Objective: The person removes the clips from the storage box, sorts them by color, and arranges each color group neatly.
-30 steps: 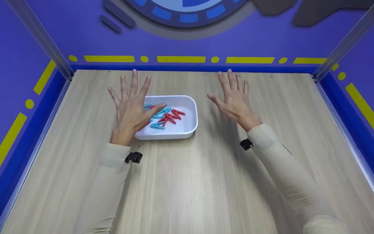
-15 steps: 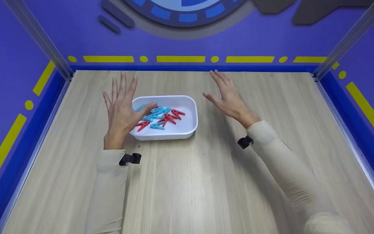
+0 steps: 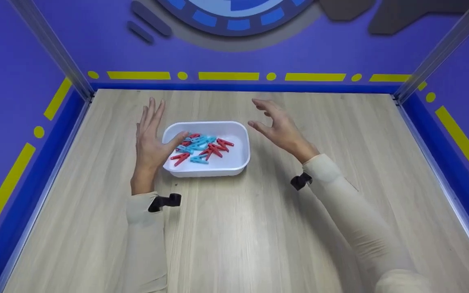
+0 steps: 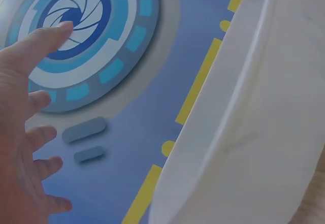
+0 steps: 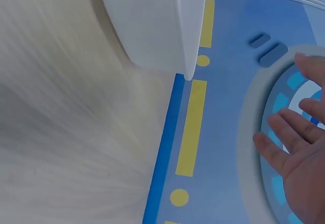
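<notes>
A white plastic tray (image 3: 230,162) stands on the table, holding several red clothespins (image 3: 180,158) and blue clothespins (image 3: 199,159) in a loose heap toward its left side. My left hand (image 3: 150,148) hovers by the tray's left end, fingers extended and thumb spread over the rim; it holds nothing. To the right of the tray, apart from it, my right hand (image 3: 281,130) is raised with fingers loosely bent and thumb out, also holding nothing. Both wrist views show the tray's outer wall (image 4: 254,148) close by and the fingers spread in the air.
The wooden table (image 3: 234,228) extends around the tray. A blue-purple wall (image 3: 234,57) with yellow marks closes off the back, and similar panels stand at left and right. Black wrist mounts (image 3: 301,181) sit on both sleeves.
My left hand has shifted left off the tray's interior and turned more side-on, uncovering clothespins. My right hand has moved slightly left toward the tray, its fingers bending more.
</notes>
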`<state>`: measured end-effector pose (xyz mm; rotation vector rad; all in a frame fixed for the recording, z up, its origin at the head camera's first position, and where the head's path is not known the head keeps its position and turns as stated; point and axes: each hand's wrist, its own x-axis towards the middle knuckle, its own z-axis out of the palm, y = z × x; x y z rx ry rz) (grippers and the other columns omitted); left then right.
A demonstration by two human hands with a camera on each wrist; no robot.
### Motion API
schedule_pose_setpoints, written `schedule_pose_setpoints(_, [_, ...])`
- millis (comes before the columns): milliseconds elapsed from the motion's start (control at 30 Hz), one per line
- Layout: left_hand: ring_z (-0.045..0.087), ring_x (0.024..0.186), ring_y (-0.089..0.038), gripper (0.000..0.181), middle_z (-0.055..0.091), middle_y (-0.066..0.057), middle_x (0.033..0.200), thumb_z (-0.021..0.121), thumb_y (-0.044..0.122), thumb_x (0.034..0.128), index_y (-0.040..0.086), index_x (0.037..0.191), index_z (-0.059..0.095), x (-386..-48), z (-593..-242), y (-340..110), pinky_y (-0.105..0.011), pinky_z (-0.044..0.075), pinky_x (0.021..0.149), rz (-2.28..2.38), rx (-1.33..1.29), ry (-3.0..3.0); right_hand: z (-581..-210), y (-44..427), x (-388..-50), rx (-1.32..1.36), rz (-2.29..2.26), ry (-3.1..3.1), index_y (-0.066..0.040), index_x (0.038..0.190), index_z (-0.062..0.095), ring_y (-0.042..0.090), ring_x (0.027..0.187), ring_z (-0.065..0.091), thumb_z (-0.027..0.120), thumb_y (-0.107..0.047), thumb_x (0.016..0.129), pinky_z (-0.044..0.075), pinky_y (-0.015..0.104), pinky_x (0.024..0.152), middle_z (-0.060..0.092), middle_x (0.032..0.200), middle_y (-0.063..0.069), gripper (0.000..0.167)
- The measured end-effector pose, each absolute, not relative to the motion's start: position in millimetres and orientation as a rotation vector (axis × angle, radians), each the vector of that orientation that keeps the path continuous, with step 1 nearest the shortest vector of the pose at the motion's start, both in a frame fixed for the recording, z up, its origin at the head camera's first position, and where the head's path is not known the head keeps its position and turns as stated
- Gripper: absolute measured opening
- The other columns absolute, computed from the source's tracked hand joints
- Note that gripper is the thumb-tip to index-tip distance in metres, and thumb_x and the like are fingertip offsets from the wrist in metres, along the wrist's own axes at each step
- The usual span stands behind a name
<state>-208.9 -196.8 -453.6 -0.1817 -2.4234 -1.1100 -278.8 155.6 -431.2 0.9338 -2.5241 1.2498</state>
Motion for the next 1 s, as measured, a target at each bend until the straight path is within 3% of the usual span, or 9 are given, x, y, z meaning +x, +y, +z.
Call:
schedule_pose_setpoints(333, [0.02,0.161,-0.028,0.089,0.029,-0.01,0.173,0.087,0.028,0.0891,0.008,0.164,0.041,-203,-472,-201,-0.052,0.017,0.13,-1.336,-0.195,-2.364,-446,141,-271,0.925,1.384,-2.519,0.001,0.148,0.057,0.028,0.128,0.063,0.079,-0.013,0.097,0.053,0.042,0.109,0.063,0.142,0.016,0.057])
schedule_pose_setpoints(1000, [0.028,0.159,-0.021,0.076,0.037,-0.004,0.17,0.083,0.02,0.0953,0.009,0.161,0.046,-199,-495,-214,-0.048,0.03,0.126,-1.584,-0.029,-2.314,-459,121,-269,0.955,1.472,-2.619,0.001,0.144,0.061,0.031,0.122,0.067,0.079,-0.012,0.098,0.055,0.042,0.105,0.067,0.135,0.021,0.051])
